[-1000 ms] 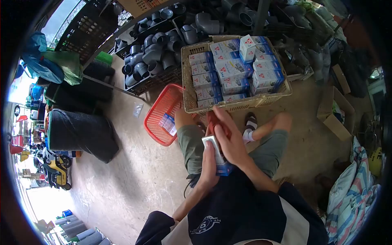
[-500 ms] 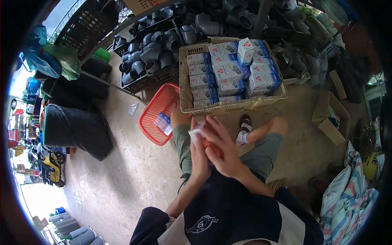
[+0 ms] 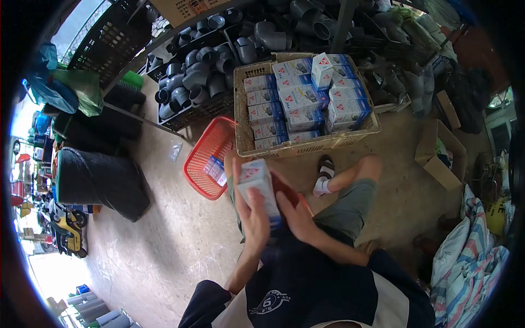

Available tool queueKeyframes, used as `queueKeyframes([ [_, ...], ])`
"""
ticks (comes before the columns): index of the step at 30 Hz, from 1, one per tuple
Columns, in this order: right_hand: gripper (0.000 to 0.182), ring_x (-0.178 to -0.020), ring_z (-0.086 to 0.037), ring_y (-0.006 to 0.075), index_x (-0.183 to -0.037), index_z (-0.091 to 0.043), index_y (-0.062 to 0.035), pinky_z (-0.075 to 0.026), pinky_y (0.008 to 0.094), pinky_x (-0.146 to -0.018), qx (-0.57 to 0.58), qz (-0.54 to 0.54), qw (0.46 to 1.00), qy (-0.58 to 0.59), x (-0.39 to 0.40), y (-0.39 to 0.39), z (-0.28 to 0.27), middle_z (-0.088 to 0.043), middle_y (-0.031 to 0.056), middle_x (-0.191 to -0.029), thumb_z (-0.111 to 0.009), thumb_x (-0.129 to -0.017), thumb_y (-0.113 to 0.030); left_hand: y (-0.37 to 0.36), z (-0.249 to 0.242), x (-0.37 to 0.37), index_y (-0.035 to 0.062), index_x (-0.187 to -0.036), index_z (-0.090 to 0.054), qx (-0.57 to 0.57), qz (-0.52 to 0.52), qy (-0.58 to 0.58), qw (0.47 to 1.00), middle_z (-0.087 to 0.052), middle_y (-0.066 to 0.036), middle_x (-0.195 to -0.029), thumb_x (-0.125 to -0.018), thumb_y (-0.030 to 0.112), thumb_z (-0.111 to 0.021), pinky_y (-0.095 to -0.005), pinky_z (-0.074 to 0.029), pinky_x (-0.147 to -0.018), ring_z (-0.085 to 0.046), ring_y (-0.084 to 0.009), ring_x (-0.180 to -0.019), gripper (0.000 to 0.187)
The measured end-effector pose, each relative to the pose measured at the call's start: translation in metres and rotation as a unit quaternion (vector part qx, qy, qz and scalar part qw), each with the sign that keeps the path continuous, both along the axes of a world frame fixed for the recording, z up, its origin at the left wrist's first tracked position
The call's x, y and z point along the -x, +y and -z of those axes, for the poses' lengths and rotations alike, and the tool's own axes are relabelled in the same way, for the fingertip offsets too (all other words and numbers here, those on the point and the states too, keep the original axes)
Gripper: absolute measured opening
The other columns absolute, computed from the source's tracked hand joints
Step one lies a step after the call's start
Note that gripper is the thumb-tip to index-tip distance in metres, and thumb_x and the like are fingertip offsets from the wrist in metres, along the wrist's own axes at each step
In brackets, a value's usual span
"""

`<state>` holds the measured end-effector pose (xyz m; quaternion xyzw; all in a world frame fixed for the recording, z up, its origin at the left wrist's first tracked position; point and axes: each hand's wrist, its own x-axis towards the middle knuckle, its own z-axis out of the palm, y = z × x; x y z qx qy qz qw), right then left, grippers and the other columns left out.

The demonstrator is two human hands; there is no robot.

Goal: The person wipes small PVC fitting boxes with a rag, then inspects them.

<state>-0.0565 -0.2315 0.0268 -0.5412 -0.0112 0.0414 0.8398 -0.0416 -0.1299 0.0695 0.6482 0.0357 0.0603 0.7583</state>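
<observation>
We are sitting before a beige perforated plastic crate (image 3: 320,146), which is holding rows of white-and-blue printed cardboard boxes (image 3: 301,97); one small white-and-blue box (image 3: 322,72) is standing upright on top of them. Just beside the crate, a red slatted plastic basket (image 3: 219,136) is holding white-and-blue packaging (image 3: 215,170). Behind these, a black plastic crate (image 3: 205,111) is brimming with curved grey pipe fittings (image 3: 198,76), and a brown cardboard carton (image 3: 444,170) is resting on the floor to our right.

Our left forearm (image 3: 241,270) and right forearm (image 3: 340,250) are reaching forward and converging over our lap. Between our hands we are holding a tall white-and-blue cardboard box (image 3: 259,181), its top tilting away from us. Our left hand (image 3: 252,220) is wrapping its left side, the thumb pressing on the near face; our right hand (image 3: 296,217) is curving narrowly along the right side. Something orange-red (image 3: 304,204) is showing behind the right hand; we are not able to tell what it is.
</observation>
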Motion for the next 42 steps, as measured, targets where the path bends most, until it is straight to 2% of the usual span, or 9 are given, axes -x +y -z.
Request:
queueKeyframes([
  [5,0.051,-0.15,-0.027,0.0265,-0.153,-0.037,-0.0028,-0.019,0.0381,-0.122,0.138,0.015,0.978,-0.158,-0.019,-0.018,-0.02,-0.03,0.0162,-0.161,-0.047,-0.103,-0.009,-0.012,0.015,0.01,-0.0016,-0.158,-0.022,-0.055,0.012,0.004,0.998,-0.047,-0.018,-0.145,-0.109,0.035,-0.039,-0.0351,-0.037,-0.111,-0.05,-0.024,-0.13,0.063],
  [8,0.052,-0.152,-0.025,0.0301,-0.153,-0.039,-0.0035,-0.019,0.0422,-0.122,-0.005,0.009,0.985,-0.175,-0.032,-0.021,-0.02,-0.031,0.0169,-0.162,-0.051,-0.102,-0.012,-0.017,0.019,0.026,-0.0013,-0.157,-0.023,0.006,0.09,0.054,0.994,-0.042,-0.017,-0.15,-0.11,0.035,-0.038,-0.0363,-0.034,-0.114,-0.046,-0.0248,-0.134,0.061],
  [15,0.052,-0.152,-0.019,0.0434,-0.147,-0.048,-0.0061,-0.019,0.0543,-0.122,0.293,-0.084,0.893,-0.331,0.016,-0.032,-0.001,-0.029,0.0183,-0.162,-0.06,-0.097,-0.015,0.005,0.006,-0.006,0.0083,-0.158,-0.024,0.088,-0.048,0.077,0.992,-0.05,-0.018,-0.143,-0.107,0.059,-0.025,-0.04,-0.041,-0.111,-0.052,-0.0286,-0.13,0.072],
  [22,0.058,-0.148,-0.032,0.0321,-0.154,-0.037,-0.0029,-0.026,0.039,-0.12,0.179,0.01,0.976,-0.12,-0.001,-0.015,-0.023,-0.036,0.0192,-0.157,-0.057,-0.1,-0.012,0.006,0.022,0.01,0.0079,-0.152,-0.037,0.238,-0.057,0.122,0.962,-0.052,-0.015,-0.145,-0.105,0.062,-0.028,-0.0411,-0.046,-0.107,-0.057,-0.0275,-0.126,0.072],
  [26,0.06,-0.146,-0.035,0.0306,-0.154,-0.035,-0.0018,-0.028,0.0367,-0.118,0.002,-0.055,0.998,0.027,0.0,-0.015,-0.025,-0.039,0.0191,-0.156,-0.057,-0.1,-0.011,0.035,0.018,-0.004,0.0048,-0.149,-0.04,0.124,0.017,0.14,0.982,-0.056,-0.014,-0.14,-0.107,0.058,-0.029,-0.0422,-0.045,-0.109,-0.058,-0.0271,-0.126,0.069],
  [30,0.059,-0.147,-0.035,0.0292,-0.154,-0.036,-0.0033,-0.027,0.0373,-0.119,0.103,-0.07,0.986,-0.111,0.008,-0.016,-0.015,-0.039,0.0184,-0.156,-0.058,-0.1,-0.012,0.023,0.008,0.003,0.0001,-0.151,-0.034,0.226,-0.046,0.095,0.968,-0.053,-0.016,-0.142,-0.108,0.048,-0.038,-0.0383,-0.044,-0.107,-0.056,-0.025,-0.127,0.065],
  [33,0.058,-0.149,-0.031,0.0289,-0.153,-0.038,-0.004,-0.025,0.0398,-0.12,0.18,-0.041,0.965,-0.184,0.005,-0.018,-0.027,-0.037,0.0168,-0.158,-0.057,-0.099,-0.011,0.027,0.026,0.015,0.0003,-0.153,-0.031,0.045,0.005,0.116,0.992,-0.051,-0.016,-0.143,-0.107,0.041,-0.047,-0.0381,-0.043,-0.109,-0.054,-0.0251,-0.128,0.063],
  [38,0.057,-0.149,-0.032,0.0322,-0.152,-0.042,-0.0058,-0.027,0.0425,-0.119,0.154,0.0,0.967,-0.202,-0.008,-0.021,-0.038,-0.039,0.0153,-0.157,-0.061,-0.098,-0.014,0.008,0.014,0.031,-0.0014,-0.147,-0.041,-0.013,0.007,0.153,0.988,-0.055,-0.016,-0.138,-0.108,0.04,-0.047,-0.0366,-0.047,-0.104,-0.057,-0.0235,-0.123,0.057],
  [42,0.059,-0.149,-0.031,0.0326,-0.153,-0.039,-0.0063,-0.027,0.0424,-0.12,0.232,-0.045,0.946,-0.22,0.02,-0.019,-0.026,-0.037,0.0156,-0.158,-0.061,-0.099,-0.015,0.037,0.016,0.0,-0.0012,-0.141,-0.045,0.185,0.053,0.149,0.97,-0.061,-0.014,-0.126,-0.107,0.045,-0.048,-0.0331,-0.054,-0.088,-0.063,-0.0202,-0.11,0.058],
])
